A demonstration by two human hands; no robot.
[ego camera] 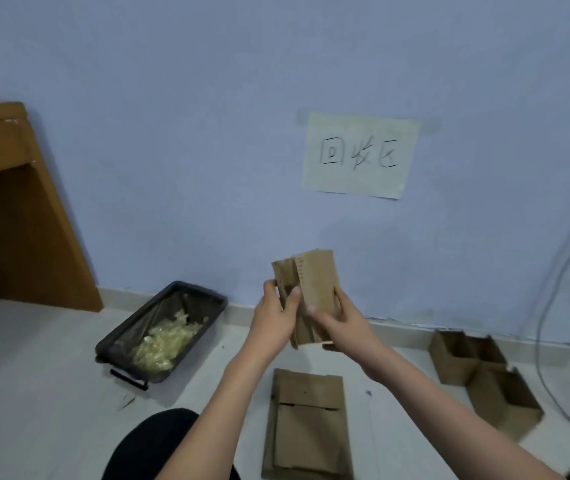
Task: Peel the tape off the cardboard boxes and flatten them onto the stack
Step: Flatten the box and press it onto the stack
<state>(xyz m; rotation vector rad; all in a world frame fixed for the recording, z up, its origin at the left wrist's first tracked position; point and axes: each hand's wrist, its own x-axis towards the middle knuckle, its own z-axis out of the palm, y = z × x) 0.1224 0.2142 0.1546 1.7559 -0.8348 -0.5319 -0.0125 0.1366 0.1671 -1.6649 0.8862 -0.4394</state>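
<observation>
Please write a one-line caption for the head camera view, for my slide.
Both hands, left hand and right hand, hold a cardboard box above the flattened stack on the floor.

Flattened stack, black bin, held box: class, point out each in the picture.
Flattened stack (307, 427), head view, top sheet's middle.
Black bin (214, 299), head view, far rim.
Held box (318, 282), head view, upper panel.

Bin (186, 299) left of stack (307, 427); unflattened boxes (484, 379) right.
</observation>
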